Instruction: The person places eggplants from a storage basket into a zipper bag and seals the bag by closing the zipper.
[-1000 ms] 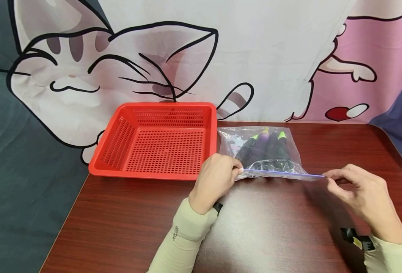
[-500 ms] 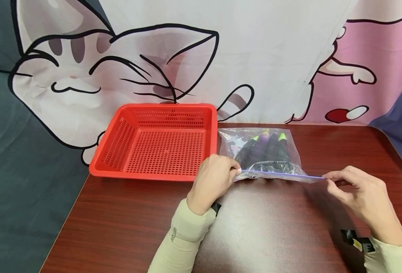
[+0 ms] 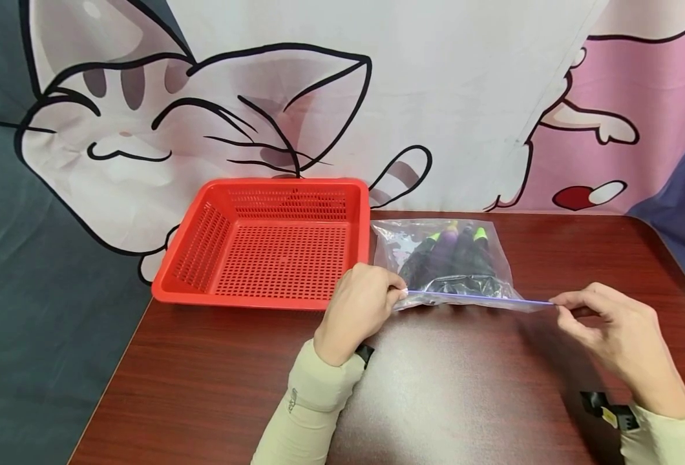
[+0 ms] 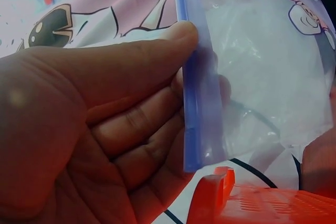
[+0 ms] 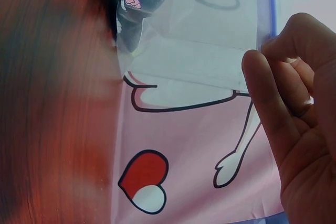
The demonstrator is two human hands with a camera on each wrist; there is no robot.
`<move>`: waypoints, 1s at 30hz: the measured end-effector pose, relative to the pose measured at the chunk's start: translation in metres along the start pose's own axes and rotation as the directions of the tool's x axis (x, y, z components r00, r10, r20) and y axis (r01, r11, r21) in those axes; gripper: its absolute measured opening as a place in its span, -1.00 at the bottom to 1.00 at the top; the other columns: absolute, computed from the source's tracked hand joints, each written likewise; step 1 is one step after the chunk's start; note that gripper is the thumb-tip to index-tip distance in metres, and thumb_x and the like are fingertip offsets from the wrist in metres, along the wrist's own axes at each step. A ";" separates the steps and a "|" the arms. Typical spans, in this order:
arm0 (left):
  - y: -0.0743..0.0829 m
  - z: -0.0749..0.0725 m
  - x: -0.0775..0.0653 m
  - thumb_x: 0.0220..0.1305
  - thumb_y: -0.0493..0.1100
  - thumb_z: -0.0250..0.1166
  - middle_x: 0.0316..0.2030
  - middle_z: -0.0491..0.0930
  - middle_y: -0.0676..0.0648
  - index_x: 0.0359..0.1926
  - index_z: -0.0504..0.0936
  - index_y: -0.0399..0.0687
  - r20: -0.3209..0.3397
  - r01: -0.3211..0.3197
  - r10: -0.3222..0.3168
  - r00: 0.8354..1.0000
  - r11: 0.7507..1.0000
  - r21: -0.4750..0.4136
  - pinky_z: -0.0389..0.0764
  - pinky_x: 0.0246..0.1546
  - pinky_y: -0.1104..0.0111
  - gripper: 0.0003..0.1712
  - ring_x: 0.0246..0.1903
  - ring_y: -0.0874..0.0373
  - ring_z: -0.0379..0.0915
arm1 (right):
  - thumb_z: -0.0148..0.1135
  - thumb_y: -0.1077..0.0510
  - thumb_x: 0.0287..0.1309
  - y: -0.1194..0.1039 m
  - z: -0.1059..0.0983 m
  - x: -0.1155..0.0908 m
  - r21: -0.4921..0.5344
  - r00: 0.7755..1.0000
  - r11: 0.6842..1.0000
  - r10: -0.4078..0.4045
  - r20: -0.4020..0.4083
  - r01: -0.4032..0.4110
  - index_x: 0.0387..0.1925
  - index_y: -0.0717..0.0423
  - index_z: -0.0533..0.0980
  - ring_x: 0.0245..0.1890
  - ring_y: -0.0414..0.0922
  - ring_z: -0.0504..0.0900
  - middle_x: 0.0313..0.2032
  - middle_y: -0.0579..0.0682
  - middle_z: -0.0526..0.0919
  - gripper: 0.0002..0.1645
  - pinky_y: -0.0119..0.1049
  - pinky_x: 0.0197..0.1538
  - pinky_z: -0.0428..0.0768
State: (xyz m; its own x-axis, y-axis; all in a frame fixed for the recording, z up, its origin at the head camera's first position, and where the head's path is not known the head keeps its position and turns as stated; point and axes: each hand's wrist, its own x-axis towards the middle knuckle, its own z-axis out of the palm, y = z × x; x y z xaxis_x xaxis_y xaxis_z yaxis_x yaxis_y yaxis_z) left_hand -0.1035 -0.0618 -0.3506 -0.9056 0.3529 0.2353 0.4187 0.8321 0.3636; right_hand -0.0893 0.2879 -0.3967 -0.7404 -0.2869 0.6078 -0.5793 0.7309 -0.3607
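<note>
A clear zip-top bag (image 3: pixel 386 248) stands on the table beside the basket, its blue-purple zip strip (image 3: pixel 470 296) stretched toward me. Several long dark eggplants (image 3: pixel 447 258) with green ends lie inside. My left hand (image 3: pixel 361 310) pinches the strip's left end between thumb and fingers; in the left wrist view the thumb (image 4: pixel 178 34) presses on the blue strip (image 4: pixel 193 103). At the opposite end, my right hand (image 3: pixel 616 329) pinches the bag's top corner. The right wrist view shows those fingertips (image 5: pixel 254 64) at the strip's edge.
A red perforated plastic basket (image 3: pixel 284 258) with nothing in it stands left of the bag, close to my left hand. The reddish-brown wooden table (image 3: pixel 214 387) ends at a cartoon-printed curtain (image 3: pixel 464 97) behind.
My left hand has shifted slightly left along the zip strip. The right hand stays at its corner, and the eggplants and basket have not moved noticeably.
</note>
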 end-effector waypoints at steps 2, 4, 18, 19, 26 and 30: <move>-0.001 -0.001 0.000 0.05 -0.08 0.37 -0.47 0.64 0.24 -0.40 0.75 0.18 0.000 -0.005 0.005 1.000 1.000 -0.005 0.40 -0.57 0.46 -0.94 -0.52 0.34 0.50 | 0.28 0.29 -0.30 0.000 0.000 0.000 0.005 1.000 1.000 0.000 0.000 0.000 -0.48 -0.04 0.63 -0.51 -0.51 0.35 -0.56 -0.29 0.51 -0.78 -0.75 -0.28 0.29; -0.001 -0.001 0.000 0.05 -0.08 0.37 -0.47 0.63 0.24 -0.41 0.75 0.18 0.002 -0.006 0.006 1.000 1.000 -0.008 0.39 -0.58 0.46 -0.95 -0.52 0.34 0.49 | 0.29 0.29 -0.31 0.000 0.000 0.000 0.003 1.000 1.000 0.003 0.001 -0.003 -0.48 -0.05 0.63 -0.51 -0.51 0.35 -0.56 -0.29 0.51 -0.77 -0.76 -0.28 0.30; -0.006 -0.003 0.001 0.05 -0.07 0.37 -0.48 0.64 0.22 -0.44 0.75 0.19 0.015 0.004 -0.004 1.000 1.000 -0.004 0.40 -0.58 0.47 -0.96 -0.50 0.31 0.51 | 0.30 0.31 -0.32 0.000 -0.001 0.000 0.002 1.000 1.000 0.010 0.006 -0.010 -0.48 -0.07 0.62 -0.52 -0.49 0.38 -0.54 -0.28 0.53 -0.74 -0.76 -0.29 0.32; -0.006 -0.003 0.001 0.05 -0.07 0.37 -0.48 0.64 0.23 -0.43 0.75 0.19 0.018 0.006 -0.006 1.000 1.000 -0.003 0.40 -0.58 0.46 -0.96 -0.50 0.31 0.51 | 0.31 0.31 -0.33 0.000 -0.001 -0.001 -0.004 1.000 1.000 0.015 0.007 -0.015 -0.48 -0.07 0.62 -0.52 -0.50 0.38 -0.54 -0.28 0.53 -0.74 -0.76 -0.28 0.33; -0.009 -0.005 0.001 0.05 -0.06 0.38 -0.48 0.64 0.23 -0.41 0.75 0.18 0.036 0.003 -0.003 0.999 1.000 -0.004 0.41 -0.53 0.47 -0.95 -0.49 0.31 0.51 | 0.31 0.30 -0.30 0.000 0.000 0.000 0.001 1.000 1.000 0.025 0.011 -0.025 -0.47 -0.07 0.62 -0.50 -0.52 0.39 -0.54 -0.27 0.53 -0.75 -0.77 -0.28 0.33; -0.009 -0.006 0.000 0.04 -0.06 0.38 -0.47 0.65 0.23 -0.41 0.75 0.18 0.041 0.009 -0.009 0.999 1.000 -0.010 0.42 -0.52 0.47 -0.95 -0.48 0.31 0.51 | 0.28 0.25 -0.20 0.000 0.000 0.000 0.012 1.000 1.000 0.021 0.006 -0.021 -0.47 -0.06 0.63 -0.50 -0.52 0.40 -0.54 -0.24 0.55 -0.83 -0.77 -0.27 0.32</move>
State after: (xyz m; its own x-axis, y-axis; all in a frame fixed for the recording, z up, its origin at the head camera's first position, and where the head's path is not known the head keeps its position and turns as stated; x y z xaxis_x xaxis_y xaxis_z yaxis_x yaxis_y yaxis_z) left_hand -0.1072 -0.0722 -0.3484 -0.9112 0.3631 0.1946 0.4112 0.8308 0.3750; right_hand -0.0894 0.2883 -0.3968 -0.7543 -0.2751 0.5961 -0.5679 0.7291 -0.3821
